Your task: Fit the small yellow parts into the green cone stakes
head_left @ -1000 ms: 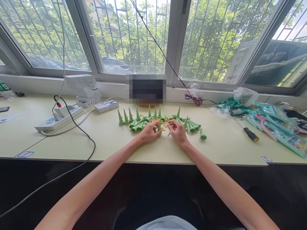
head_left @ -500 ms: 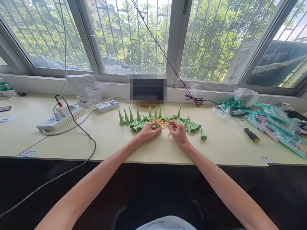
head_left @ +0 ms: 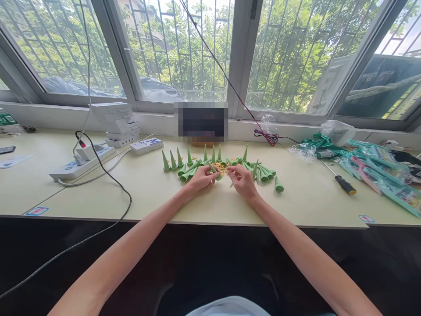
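Closed around a green cone, my left hand keeps it tilted, tip up to the left and base toward my right hand. My right hand is pinched just right of that cone; a small yellow piece seems to be at its fingertips, too small to make out surely. Behind both hands lies a loose pile of small yellow pieces. Several green cones stand upright in a row at the back left, and others lie on their sides around the pile. One cone lies apart at the right.
On the left are a power strip with cables and stacked white boxes. A screwdriver and plastic-wrapped teal packages lie on the right. A blurred dark screen stands at the back. A black cable crosses the table's front edge.
The cone in my left hand has tipped further left, its base now turned toward my right hand. My right hand has shifted slightly left, closer to it.
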